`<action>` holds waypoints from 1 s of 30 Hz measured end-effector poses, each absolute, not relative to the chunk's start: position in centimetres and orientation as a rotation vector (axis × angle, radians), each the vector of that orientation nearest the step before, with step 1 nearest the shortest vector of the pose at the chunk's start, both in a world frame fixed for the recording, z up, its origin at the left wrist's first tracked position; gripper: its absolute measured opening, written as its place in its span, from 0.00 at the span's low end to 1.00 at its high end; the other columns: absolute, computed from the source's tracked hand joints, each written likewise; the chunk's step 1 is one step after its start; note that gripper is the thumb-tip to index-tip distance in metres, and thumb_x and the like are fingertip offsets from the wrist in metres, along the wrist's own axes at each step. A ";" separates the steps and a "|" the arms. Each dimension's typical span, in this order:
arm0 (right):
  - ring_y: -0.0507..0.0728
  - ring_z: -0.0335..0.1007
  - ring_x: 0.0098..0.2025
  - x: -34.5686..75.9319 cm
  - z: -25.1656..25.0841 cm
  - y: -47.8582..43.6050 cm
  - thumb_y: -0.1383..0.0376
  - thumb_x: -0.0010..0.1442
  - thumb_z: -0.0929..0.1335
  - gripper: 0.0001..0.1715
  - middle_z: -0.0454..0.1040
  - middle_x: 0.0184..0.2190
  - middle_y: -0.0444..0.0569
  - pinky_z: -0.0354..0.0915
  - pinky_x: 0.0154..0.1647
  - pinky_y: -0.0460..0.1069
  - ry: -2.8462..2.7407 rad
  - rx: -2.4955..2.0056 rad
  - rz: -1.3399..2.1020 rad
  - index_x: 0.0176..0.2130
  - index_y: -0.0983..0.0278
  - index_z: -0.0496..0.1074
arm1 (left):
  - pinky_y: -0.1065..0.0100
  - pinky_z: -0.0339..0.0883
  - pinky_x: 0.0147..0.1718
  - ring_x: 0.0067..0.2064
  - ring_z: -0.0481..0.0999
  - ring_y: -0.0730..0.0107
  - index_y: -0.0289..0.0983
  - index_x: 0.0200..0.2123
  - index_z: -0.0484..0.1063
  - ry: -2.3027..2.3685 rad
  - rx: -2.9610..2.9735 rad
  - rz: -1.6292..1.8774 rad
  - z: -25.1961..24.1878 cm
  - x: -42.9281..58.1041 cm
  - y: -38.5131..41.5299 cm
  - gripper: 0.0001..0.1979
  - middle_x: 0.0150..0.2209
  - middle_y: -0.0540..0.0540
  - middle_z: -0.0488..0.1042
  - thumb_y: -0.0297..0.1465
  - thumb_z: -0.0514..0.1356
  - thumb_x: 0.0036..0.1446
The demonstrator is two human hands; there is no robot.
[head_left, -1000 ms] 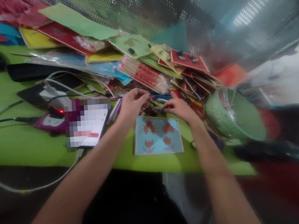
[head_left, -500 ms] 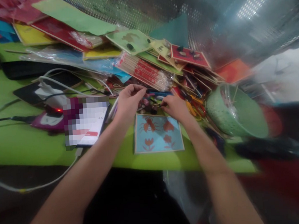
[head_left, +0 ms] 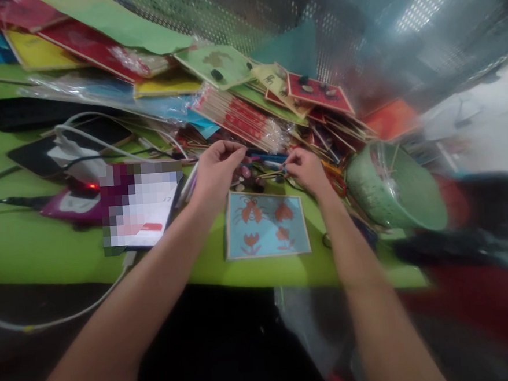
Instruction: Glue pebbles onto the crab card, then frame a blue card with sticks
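Note:
A blue picture card (head_left: 267,223) with orange-brown bug, heart and flower shapes lies flat near the table's front edge. Beyond its top left corner, my left hand (head_left: 218,168) is closed, thumb against fingertips; whatever is between them is too small to make out. My right hand (head_left: 306,170) is pinched beyond the card's top right corner, and its fingertips hold something tiny I cannot make out. Between the hands lie small dark pebbles (head_left: 253,183) and blue pens (head_left: 273,157). Orange-handled scissors (head_left: 335,176) lie right of my right hand, partly hidden.
A lit phone (head_left: 146,209) and a purple power strip (head_left: 70,204) with cables are on the left. Matchstick-like bundles (head_left: 235,117) and a heap of coloured cards (head_left: 214,65) fill the back. A green bowl (head_left: 395,189) stands at the right.
My right hand has risen slightly and shifted right, away from the left hand. My left hand keeps its pinch. The whole view has shifted a little.

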State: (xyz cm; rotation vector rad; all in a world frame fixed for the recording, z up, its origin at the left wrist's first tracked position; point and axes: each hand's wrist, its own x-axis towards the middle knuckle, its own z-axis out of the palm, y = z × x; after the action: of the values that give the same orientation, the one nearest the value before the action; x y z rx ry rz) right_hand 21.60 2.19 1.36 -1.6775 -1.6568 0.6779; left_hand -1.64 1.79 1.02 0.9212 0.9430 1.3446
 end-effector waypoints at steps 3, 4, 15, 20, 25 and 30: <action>0.55 0.74 0.30 21.8 2.5 1.6 0.68 0.49 0.70 0.07 0.74 0.27 0.41 0.70 0.31 0.49 -1.494 -1.497 0.853 0.30 0.60 0.67 | 0.76 0.61 0.19 0.21 0.72 0.79 0.37 0.31 0.74 0.959 0.907 1.319 1.4 -1.6 1.6 0.03 0.25 0.51 0.78 0.25 0.64 0.57; 0.54 0.74 0.31 21.8 3.3 0.9 0.68 0.49 0.71 0.08 0.73 0.28 0.40 0.71 0.31 0.48 -1.498 -1.452 0.872 0.31 0.60 0.68 | 0.76 0.61 0.19 0.21 0.72 0.78 0.37 0.31 0.73 0.961 0.898 1.312 1.5 -1.6 1.6 0.03 0.25 0.51 0.78 0.25 0.64 0.57; 0.58 0.81 0.52 22.6 14.2 -15.3 0.63 0.66 0.73 0.12 0.86 0.45 0.51 0.70 0.58 0.51 -2.584 -1.134 1.582 0.49 0.55 0.83 | 0.75 0.59 0.18 0.22 0.73 0.78 0.37 0.32 0.73 0.883 0.906 1.293 1.2 -1.5 1.3 0.02 0.28 0.49 0.79 0.28 0.65 0.57; 0.57 0.82 0.44 22.8 13.7 -14.4 0.61 0.67 0.71 0.09 0.85 0.39 0.49 0.73 0.52 0.50 -2.375 -1.446 1.258 0.43 0.56 0.84 | 0.75 0.59 0.18 0.21 0.73 0.77 0.38 0.31 0.72 0.891 0.894 1.299 1.0 -1.5 1.6 0.03 0.26 0.50 0.78 0.27 0.65 0.56; 0.59 0.80 0.44 22.5 8.9 -7.4 0.65 0.63 0.72 0.09 0.84 0.42 0.47 0.70 0.50 0.52 -2.135 -1.760 0.580 0.43 0.58 0.83 | 0.75 0.58 0.18 0.20 0.72 0.78 0.37 0.31 0.72 0.930 0.900 1.312 1.0 -1.5 1.8 0.03 0.25 0.51 0.77 0.26 0.64 0.56; 0.59 0.77 0.43 22.5 4.2 -1.8 0.68 0.59 0.73 0.09 0.82 0.43 0.50 0.66 0.44 0.51 -2.203 -2.078 0.064 0.41 0.61 0.82 | 0.75 0.58 0.18 0.21 0.73 0.77 0.37 0.31 0.73 0.906 0.883 1.298 1.1 -1.5 1.6 0.03 0.26 0.50 0.77 0.26 0.64 0.56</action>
State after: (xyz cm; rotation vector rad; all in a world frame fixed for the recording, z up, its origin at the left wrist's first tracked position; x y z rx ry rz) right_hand 22.46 -1.84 4.19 -2.0783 -2.2026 0.0636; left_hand -1.48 1.63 1.11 0.8830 0.9064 1.2983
